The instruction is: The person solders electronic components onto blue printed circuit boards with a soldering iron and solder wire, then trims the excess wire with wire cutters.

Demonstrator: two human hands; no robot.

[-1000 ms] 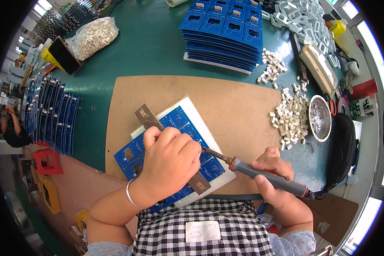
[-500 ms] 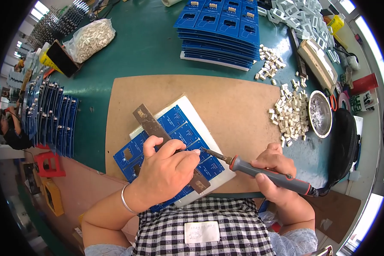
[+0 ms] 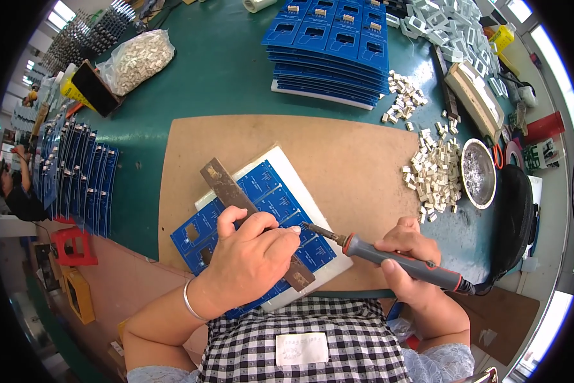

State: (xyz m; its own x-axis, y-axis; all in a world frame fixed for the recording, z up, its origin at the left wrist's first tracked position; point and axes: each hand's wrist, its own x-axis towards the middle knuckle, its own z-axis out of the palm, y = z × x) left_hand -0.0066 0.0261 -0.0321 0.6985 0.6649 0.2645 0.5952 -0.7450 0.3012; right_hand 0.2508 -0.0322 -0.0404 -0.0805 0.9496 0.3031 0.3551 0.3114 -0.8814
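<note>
A blue circuit board panel [image 3: 258, 180] lies slanted on a white backing slab [image 3: 307, 198]. Across the panel rests a flat brown bar [image 3: 226, 188]. My left hand [image 3: 248, 258] lies over the bar, fingers curled, thumb and forefinger brought together close to the board. What they pinch, if anything, is too small to make out. In my right hand [image 3: 409, 242] is a grey-and-red soldering iron [image 3: 366, 251], gripped round its handle. Its tip meets the board, or nearly so, just right of my left fingertips.
Under the work lies a brown board [image 3: 350, 153]. Loose white connectors [image 3: 432, 172] and a metal bowl [image 3: 478, 172] are at right. Stacked blue panels [image 3: 328, 54] stand at the back, more panels [image 3: 79, 172] at left. A bag of connectors [image 3: 143, 60] sits back left.
The whole view has shifted very slightly. Both hands, the soldering iron and the bar keep the same places over the board.
</note>
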